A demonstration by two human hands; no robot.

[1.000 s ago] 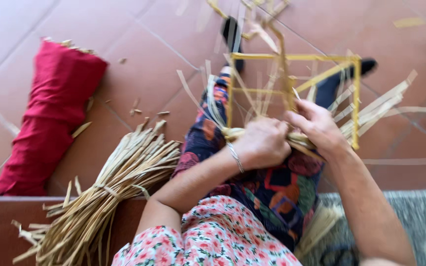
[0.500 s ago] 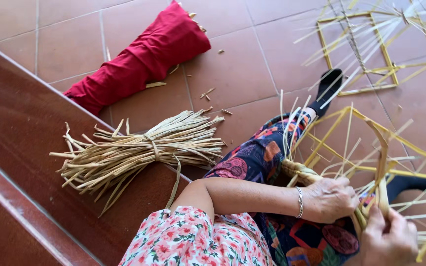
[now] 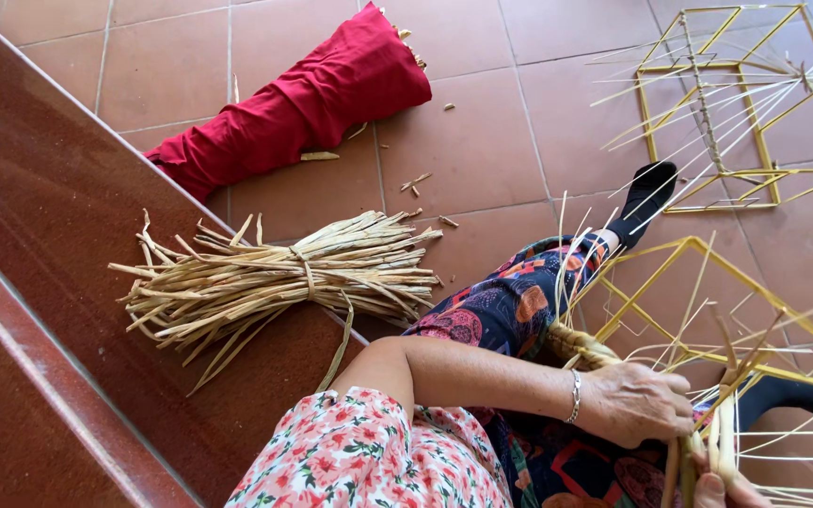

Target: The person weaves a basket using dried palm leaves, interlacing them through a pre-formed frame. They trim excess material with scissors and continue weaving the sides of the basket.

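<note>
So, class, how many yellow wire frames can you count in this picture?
2: one frame lies on the tiles at top right; the other frame sits over the person's lap by the left hand. Others may lie outside the view.

Landmark: the straw bundle (image 3: pixel 284 277), lying across the step edge (image 3: pixel 190 202).
Left of bundle: bare polished step (image 3: pixel 39 282), open for a hand.
Above bundle: a red cloth roll (image 3: pixel 303 103) lies slantwise on the tiles; the gap between roll and bundle is narrow, with scraps (image 3: pixel 416 181) strewn there.
Right of bundle, upper: open tiles (image 3: pixel 491 141) up to the far frame (image 3: pixel 745 103), whose strands fan out leftward.
Right of bundle, lower: leg (image 3: pixel 510 310) and near frame (image 3: pixel 708 310) close the way; loose strands stick up all around.
Below bundle: left forearm (image 3: pixel 482 376) and sleeve (image 3: pixel 369 452) block passage.
Left hand (image 3: pixel 637 403): gripping strands, hemmed in by frame bars.
Right hand (image 3: pixel 722 491): mostly out of view at the bottom edge, tight against the strands.
</note>
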